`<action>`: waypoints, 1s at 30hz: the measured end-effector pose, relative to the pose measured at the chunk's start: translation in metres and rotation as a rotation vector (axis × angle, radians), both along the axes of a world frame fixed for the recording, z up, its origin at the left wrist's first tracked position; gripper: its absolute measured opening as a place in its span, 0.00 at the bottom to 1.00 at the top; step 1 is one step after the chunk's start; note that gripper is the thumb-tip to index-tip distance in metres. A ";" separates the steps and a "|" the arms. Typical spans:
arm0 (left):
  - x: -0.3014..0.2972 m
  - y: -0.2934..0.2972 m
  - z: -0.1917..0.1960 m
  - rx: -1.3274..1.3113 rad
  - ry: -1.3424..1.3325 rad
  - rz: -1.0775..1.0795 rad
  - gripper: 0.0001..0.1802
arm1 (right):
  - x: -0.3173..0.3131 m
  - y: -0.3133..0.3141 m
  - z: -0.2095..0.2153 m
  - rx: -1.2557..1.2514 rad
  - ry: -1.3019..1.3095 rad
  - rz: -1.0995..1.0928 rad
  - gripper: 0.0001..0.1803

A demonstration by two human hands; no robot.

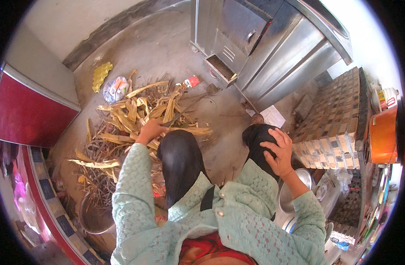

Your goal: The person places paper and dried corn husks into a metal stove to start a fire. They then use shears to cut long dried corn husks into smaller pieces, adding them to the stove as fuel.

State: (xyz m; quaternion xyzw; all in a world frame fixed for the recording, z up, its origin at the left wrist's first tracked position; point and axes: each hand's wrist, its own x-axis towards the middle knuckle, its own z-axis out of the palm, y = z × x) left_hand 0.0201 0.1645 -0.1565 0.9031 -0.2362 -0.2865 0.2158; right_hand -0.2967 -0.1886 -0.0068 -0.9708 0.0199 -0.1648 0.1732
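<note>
I sit or crouch with both knees in black trousers ahead of me, wearing a pale green knitted top. My left hand [150, 130] reaches forward over my left knee [178, 150] and is closed on a thin dark stick or stalk [178, 116] at the edge of a pile of dry yellow husks and stalks [138, 112] on the concrete floor. My right hand [278, 150] rests flat, fingers spread, on my right knee [255, 134] and holds nothing.
A steel oven or stove cabinet [264, 48] stands ahead on the right. A tiled counter [335, 115] with an orange pot [382, 134] is at right. Steel bowls [299, 185] lie by my right side. A metal basin [94, 216] sits lower left. A red cabinet [26, 110] is far left.
</note>
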 end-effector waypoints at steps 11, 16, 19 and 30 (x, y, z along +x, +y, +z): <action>0.000 0.074 0.033 0.315 0.075 0.230 0.20 | 0.005 0.000 0.001 -0.004 0.009 0.003 0.16; -0.027 0.141 0.082 0.327 0.126 0.409 0.16 | 0.000 -0.002 -0.001 -0.010 -0.007 -0.006 0.15; -0.042 0.158 0.106 0.027 0.230 0.445 0.15 | -0.001 -0.002 -0.002 -0.008 -0.002 -0.012 0.15; -0.035 0.088 0.088 0.033 0.188 0.108 0.18 | -0.002 -0.004 -0.003 -0.002 -0.011 -0.009 0.15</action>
